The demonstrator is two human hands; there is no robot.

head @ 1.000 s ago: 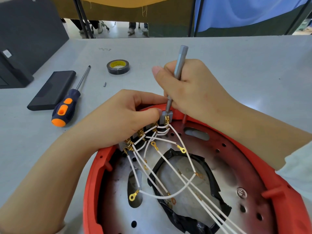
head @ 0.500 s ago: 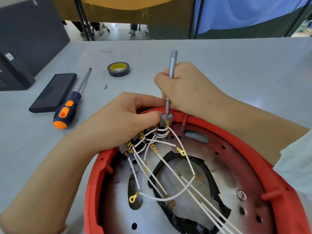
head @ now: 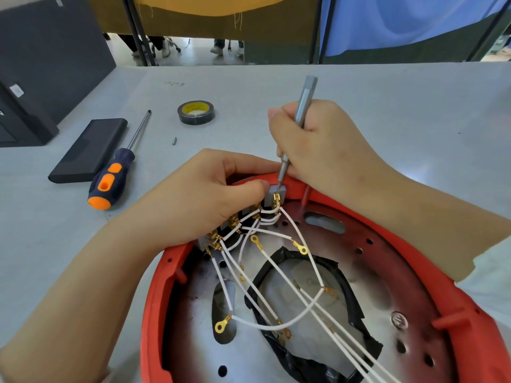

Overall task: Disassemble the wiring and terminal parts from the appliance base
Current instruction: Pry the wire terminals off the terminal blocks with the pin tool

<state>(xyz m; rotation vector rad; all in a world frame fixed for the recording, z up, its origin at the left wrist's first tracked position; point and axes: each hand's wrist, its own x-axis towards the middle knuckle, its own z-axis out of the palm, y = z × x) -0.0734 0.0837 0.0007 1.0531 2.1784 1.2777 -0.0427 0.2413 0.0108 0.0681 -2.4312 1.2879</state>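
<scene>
Base: the red appliance base (head: 154, 299) lay on the grey table (head: 387, 106) right in front of the person.
Wires: white wires (head: 279, 324) with gold ring ends crossed the metal plate, running up to the terminal block (head: 276, 192) at the far rim.
Right hand: the right hand (head: 323, 145) was curled round a slim grey screwdriver (head: 302, 106), its tip down on the block.
Left hand: the left hand (head: 201, 197) pinched the block, thumb beside the tip.
Table, left: an orange-and-blue screwdriver (head: 110, 178), a black box (head: 88, 150), a tape roll (head: 195, 112).

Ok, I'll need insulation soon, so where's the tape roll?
In the head view the tape roll lies flat on the grey table, beyond the left hand, right of the orange-handled screwdriver.
</scene>
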